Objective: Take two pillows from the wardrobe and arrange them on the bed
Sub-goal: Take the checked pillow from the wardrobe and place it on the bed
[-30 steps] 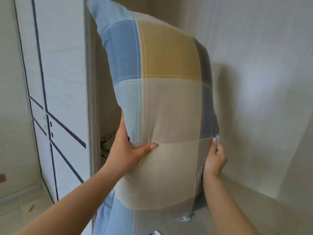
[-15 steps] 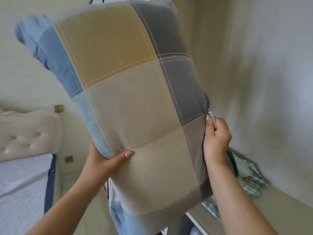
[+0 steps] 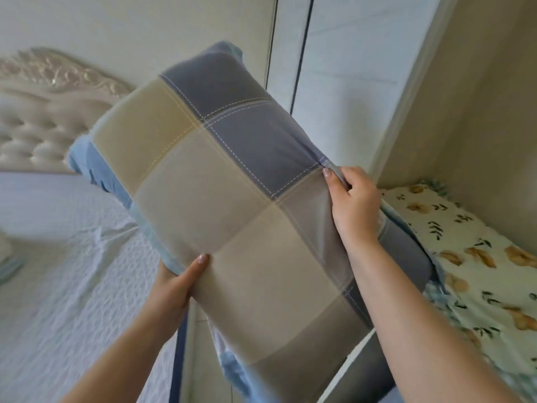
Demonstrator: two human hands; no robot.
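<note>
A large checked pillow [image 3: 232, 199] in beige, yellow, blue and grey fills the middle of the view, held in the air and tilted with its top toward the upper left. My left hand [image 3: 177, 283] grips its lower left edge, thumb on the front. My right hand [image 3: 353, 203] pinches its right edge. The bed [image 3: 66, 271] with a white textured sheet lies to the left, below the pillow. The open wardrobe [image 3: 412, 117] stands at the right. Behind my right arm, a second pillow [image 3: 406, 257] of the same pattern shows partly at the wardrobe shelf.
A tufted cream headboard [image 3: 37, 123] with carved trim rises at the far left. Folded floral bedding [image 3: 479, 257] lies on the wardrobe shelf at the right. The wardrobe door [image 3: 334, 53] with dark lines stands behind the pillow. A narrow strip of floor runs between bed and wardrobe.
I have turned left from the wardrobe toward the bed. The pillow has swung from upright to tilted and now hangs beside the mattress, with both hands keeping their grip.
</note>
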